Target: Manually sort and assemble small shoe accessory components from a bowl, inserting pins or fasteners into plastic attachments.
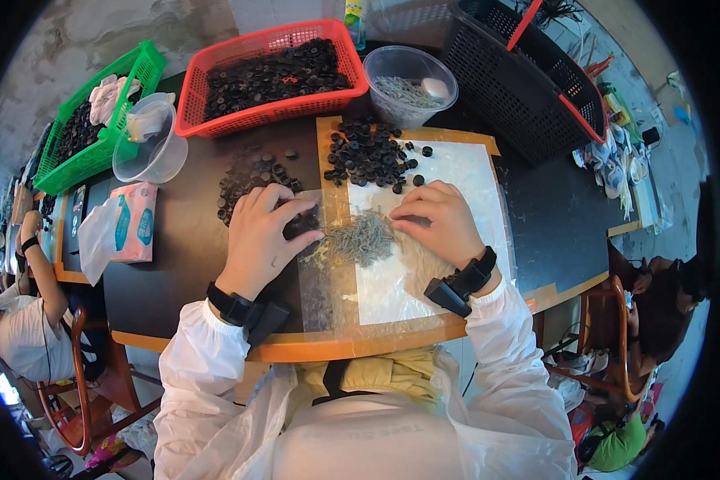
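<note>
Where slim metal pins (364,240) point lengthwise every way, left hand (260,232) gapes at left; right hand (448,226) pinches narrowly, contents unclear.

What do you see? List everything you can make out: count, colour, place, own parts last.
Thin pin-like pieces: uncounted pile, grey, between the hands
Small round pieces: two uncounted piles, black, beyond the hands
Flat sheet: one, white, on table
Table: one, dark with tan edging, centre
Plastic basket with black pieces: one, red, far side
Slatted plastic basket: one, green, far left
Plastic tubs: two, clear, flanking the red basket
Tissue pack: one, pink and white, left
Plastic basket with red handles: one, black, far right
Other people: at least two, mixed clothing, both sides
Wristbands: two, black, on wrists
Sleeves: two, white, forearms
Left hand, right hand: one each, bare, flanking the grey pile
</note>
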The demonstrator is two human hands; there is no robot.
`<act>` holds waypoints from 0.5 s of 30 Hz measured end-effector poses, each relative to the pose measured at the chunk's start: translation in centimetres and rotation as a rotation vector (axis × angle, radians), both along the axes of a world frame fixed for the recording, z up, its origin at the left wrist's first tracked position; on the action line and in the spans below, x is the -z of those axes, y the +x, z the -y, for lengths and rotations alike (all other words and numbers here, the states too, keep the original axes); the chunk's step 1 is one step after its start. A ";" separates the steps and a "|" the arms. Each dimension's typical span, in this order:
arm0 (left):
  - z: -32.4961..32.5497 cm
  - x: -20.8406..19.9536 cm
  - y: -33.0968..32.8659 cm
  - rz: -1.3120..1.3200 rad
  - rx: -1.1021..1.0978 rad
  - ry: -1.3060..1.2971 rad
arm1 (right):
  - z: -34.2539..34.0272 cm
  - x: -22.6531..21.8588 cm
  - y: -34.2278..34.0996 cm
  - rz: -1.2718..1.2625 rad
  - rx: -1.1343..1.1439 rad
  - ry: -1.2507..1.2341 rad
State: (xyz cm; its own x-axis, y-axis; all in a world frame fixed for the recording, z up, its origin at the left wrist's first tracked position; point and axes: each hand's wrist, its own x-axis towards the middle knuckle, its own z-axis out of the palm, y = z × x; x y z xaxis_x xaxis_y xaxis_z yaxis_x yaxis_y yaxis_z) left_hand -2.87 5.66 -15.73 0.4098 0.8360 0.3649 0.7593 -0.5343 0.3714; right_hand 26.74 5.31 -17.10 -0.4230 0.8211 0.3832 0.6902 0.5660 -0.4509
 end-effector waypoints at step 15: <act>-0.4 -0.1 0.8 0.299 0.081 0.018 | -0.5 0.0 -0.3 -0.003 0.008 -0.076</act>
State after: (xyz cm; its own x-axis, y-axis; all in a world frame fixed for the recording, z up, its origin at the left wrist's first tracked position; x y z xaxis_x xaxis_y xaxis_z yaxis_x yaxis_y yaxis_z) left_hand -2.10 6.03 -15.62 0.3473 0.7970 0.4940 0.5726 -0.5975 0.5614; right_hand 26.46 5.80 -17.14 -0.4157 0.8512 0.3205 0.6930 0.5246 -0.4945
